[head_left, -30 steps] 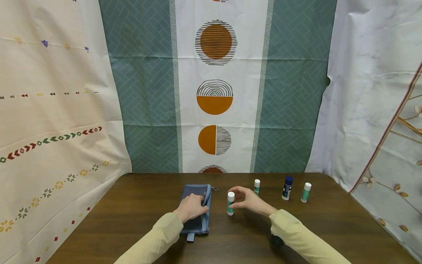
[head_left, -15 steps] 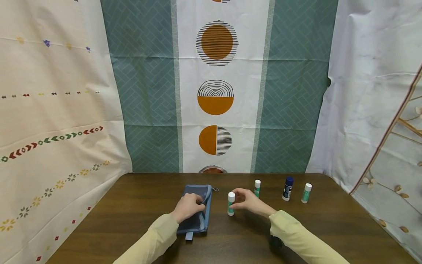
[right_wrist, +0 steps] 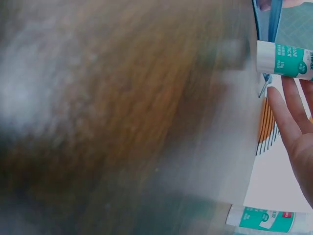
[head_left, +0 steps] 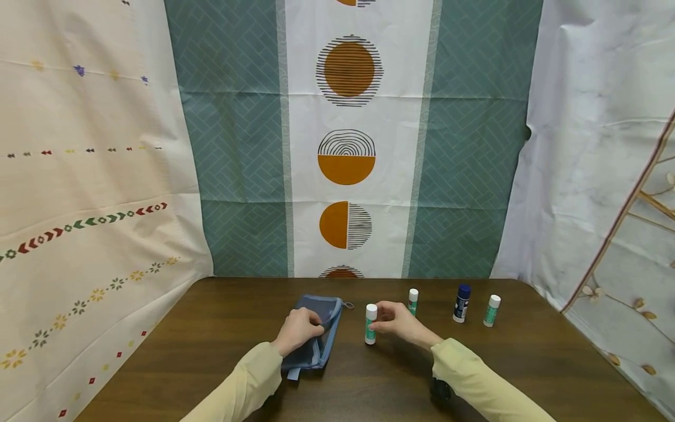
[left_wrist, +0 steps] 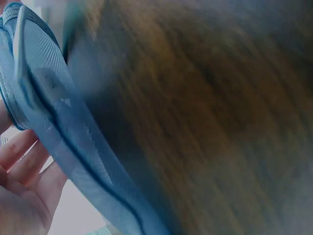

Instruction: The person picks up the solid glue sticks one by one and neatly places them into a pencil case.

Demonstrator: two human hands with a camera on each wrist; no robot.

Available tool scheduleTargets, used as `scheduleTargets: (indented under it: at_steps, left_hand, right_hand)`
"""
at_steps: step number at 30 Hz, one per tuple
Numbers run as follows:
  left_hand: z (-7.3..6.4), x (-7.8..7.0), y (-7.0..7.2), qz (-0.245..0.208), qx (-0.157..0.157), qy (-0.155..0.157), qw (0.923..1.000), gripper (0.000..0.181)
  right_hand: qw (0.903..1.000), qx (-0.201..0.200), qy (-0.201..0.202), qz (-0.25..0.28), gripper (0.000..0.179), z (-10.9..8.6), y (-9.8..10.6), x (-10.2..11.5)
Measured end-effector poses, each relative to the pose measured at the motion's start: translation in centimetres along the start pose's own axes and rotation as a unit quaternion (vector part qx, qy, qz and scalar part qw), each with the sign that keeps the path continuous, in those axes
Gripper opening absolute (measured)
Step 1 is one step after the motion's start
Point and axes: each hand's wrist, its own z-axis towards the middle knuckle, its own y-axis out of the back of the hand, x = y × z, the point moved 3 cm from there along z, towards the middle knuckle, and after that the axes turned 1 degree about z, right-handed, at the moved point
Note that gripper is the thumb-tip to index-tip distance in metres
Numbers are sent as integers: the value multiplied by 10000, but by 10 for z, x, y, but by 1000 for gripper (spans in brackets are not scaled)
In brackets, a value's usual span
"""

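Note:
In the head view a blue-grey mesh zip pouch [head_left: 323,305] lies left of centre, skewed on the table. My left hand [head_left: 297,330] pinches its open edge between thumb and fingers; in the left wrist view the pouch [left_wrist: 88,147] covers part of the fingers [left_wrist: 27,171]. Just right of the pouch, my right hand [head_left: 403,322] holds an upright white-and-green glue stick [head_left: 371,325] between thumb and fingertips. The right wrist view shows this glue stick [right_wrist: 288,59] by the fingers, the thumb hidden. Whether its base touches the table I cannot tell.
Behind the right hand stands another green glue stick [head_left: 413,296], partly hidden. Farther right are a navy-capped glue stick [head_left: 461,305] and a green one [head_left: 491,312], both upright. A zip-pull ring [head_left: 348,305] sticks out from the pouch's far corner. Curtains hang behind the wooden table [head_left: 221,328].
My left hand has moved slightly left and the near end of the pouch has swung left with it, so the pouch now lies slanted. The right hand and glue stick stay nearly in place.

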Motion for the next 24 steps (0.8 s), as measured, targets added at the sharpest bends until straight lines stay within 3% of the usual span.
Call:
scheduleTargets:
  at_steps: [5, 17, 24]
  left_hand:
    - [1, 2, -2, -663, 55, 209, 9976, 10]
    - [5, 6, -4, -934, -247, 392, 9946, 12]
    - [8, 4, -4, -981, -320, 472, 9935, 11]
  right_hand:
    - [9983, -377, -200, 395, 35, 2, 4, -6]
    - [9896, -834, -522, 1053, 36, 2, 2, -7]
    - [9888, -1015, -490, 974, 35, 4, -2, -4]
